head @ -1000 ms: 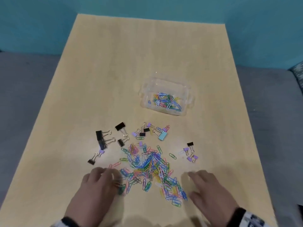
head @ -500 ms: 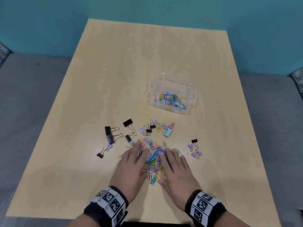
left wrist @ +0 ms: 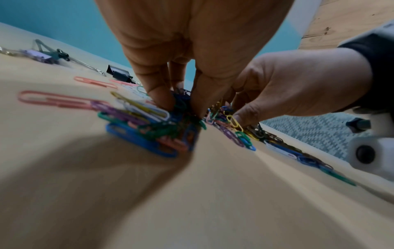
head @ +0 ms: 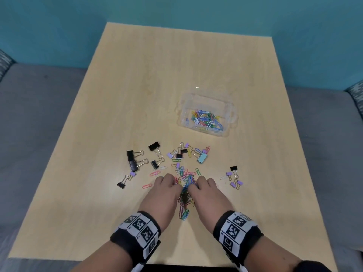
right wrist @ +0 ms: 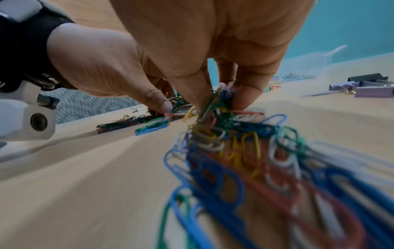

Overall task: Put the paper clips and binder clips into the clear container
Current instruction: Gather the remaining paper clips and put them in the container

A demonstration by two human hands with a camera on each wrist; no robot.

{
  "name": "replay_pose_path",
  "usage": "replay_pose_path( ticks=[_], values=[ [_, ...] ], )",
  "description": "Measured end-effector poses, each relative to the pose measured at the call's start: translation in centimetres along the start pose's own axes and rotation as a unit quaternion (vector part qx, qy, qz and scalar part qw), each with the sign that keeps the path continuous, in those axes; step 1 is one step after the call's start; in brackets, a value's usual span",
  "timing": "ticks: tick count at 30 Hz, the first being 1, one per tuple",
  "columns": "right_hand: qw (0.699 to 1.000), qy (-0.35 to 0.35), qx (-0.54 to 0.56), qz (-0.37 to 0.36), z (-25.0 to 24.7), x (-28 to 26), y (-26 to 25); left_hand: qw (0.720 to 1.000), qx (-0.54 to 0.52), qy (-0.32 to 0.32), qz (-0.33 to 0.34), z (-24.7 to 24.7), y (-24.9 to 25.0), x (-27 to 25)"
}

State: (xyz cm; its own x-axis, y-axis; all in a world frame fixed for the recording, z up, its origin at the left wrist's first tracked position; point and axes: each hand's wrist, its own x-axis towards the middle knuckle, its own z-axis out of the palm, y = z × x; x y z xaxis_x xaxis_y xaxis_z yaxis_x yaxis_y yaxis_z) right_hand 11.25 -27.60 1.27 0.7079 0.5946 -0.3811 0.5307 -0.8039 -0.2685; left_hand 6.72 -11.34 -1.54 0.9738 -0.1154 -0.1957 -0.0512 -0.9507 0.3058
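Both hands bear on the heap of paper clips (head: 185,185) on the table (head: 137,95). The left hand (head: 164,195) has its fingers curled into the heap, pinching a bunch; the right hand (head: 208,195) does likewise from the other side, its grip clamped on a tangle of clips. Binder clips (head: 135,160) lie scattered just beyond. The container (head: 227,110), farther off to the right, already holds some clips.
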Motion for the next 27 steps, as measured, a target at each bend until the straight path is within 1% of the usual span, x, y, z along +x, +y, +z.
replay_pose_path(
  ticks=[3,7,9,11,13,15,16,17,18,20,22,23,25,27],
  values=[
    [0.999,-0.021,0.018,0.016,-1.1,0.2,0.1,1.000,-0.009,-0.013,-0.002,-0.9,0.2,0.4],
    [0.999,-0.044,0.028,0.015,-1.9,0.6,0.7,0.999,-0.035,-0.036,-0.016,-2.2,0.2,0.8],
    [0.997,-0.049,0.052,0.028,-2.0,0.9,1.2,0.996,-0.063,-0.039,-0.049,-2.8,0.3,1.3],
    [0.992,-0.055,0.099,0.050,-2.3,1.3,1.8,0.991,-0.086,-0.061,-0.082,-3.4,0.3,1.7],
    [0.983,-0.076,0.153,0.070,-2.9,1.5,2.5,0.982,-0.132,-0.075,-0.109,-4.1,0.0,2.0],
    [0.967,-0.093,0.220,0.091,-3.4,1.8,3.2,0.968,-0.192,-0.077,-0.139,-4.7,-0.4,2.2],
    [0.952,-0.100,0.269,0.106,-3.5,1.9,3.6,0.956,-0.229,-0.079,-0.162,-5.0,-0.5,2.4],
    [0.932,-0.105,0.324,0.125,-3.7,2.0,3.9,0.938,-0.277,-0.086,-0.191,-5.3,-0.7,2.5],
    [0.909,-0.112,0.373,0.146,-3.9,2.2,4.2,0.913,-0.331,-0.090,-0.219,-5.6,-0.9,2.6],
    [0.867,-0.133,0.450,0.167,-4.4,2.4,5.0,0.855,-0.436,-0.101,-0.262,-6.4,-1.2,3.0],
    [0.832,-0.151,0.507,0.168,-5.3,2.8,5.6,0.810,-0.505,-0.109,-0.277,-7.3,-1.6,3.7],
    [0.816,-0.147,0.534,0.165,-5.8,3.1,6.0,0.791,-0.532,-0.108,-0.280,-7.7,-1.7,4.3],
    [0.788,-0.111,0.583,0.165,-7.3,4.2,6.9,0.762,-0.573,-0.100,-0.284,-8.8,-1.7,6.1],
    [0.774,-0.057,0.610,0.160,-9.4,5.7,7.8,0.753,-0.594,-0.072,-0.272,-10.3,-1.3,8.8]
  ],
)
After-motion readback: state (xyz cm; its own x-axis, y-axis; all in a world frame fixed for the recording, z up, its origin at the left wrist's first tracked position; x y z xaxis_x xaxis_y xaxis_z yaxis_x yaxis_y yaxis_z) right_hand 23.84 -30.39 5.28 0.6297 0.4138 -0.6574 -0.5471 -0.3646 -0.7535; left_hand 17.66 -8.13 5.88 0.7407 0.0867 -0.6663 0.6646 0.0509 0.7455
